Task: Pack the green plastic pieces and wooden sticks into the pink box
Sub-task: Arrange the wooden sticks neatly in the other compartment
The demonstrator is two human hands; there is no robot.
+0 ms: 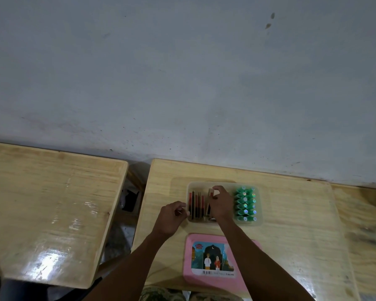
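a translucent box (259, 222) is sitting on the middle wooden table (291, 235), near the far edge by the grey wall (182, 72). its right part is being filled by green plastic pieces (245, 203), lined up in two neat columns with shiny tips catching light. its left part is being taken up by wooden sticks (197, 205), flat with red and black faces, standing on edge side by side. the right hand (219, 203) is being held over the middle of the box, fingers curled down onto one or two sticks beside the green pieces; a stick end seems to be pinched between thumb and fingertips (grip blurred, so exactly which stick cannot be told). the left hand (172, 218) is being rested at the left outer wall of the box, fingers loosely curled; whether the wall or a thin stick is being gripped cannot be told. the pink lid (217, 261) is lying flat on the same table, just on the near side of the box and apart from it, its printed label showing two cartoon figures under an arch and a barcode. both forearms are being extended from the bottom edge. a second wooden table (52, 213) is standing to the left, separated by a dark gap, and another wooden surface is touching the right side.
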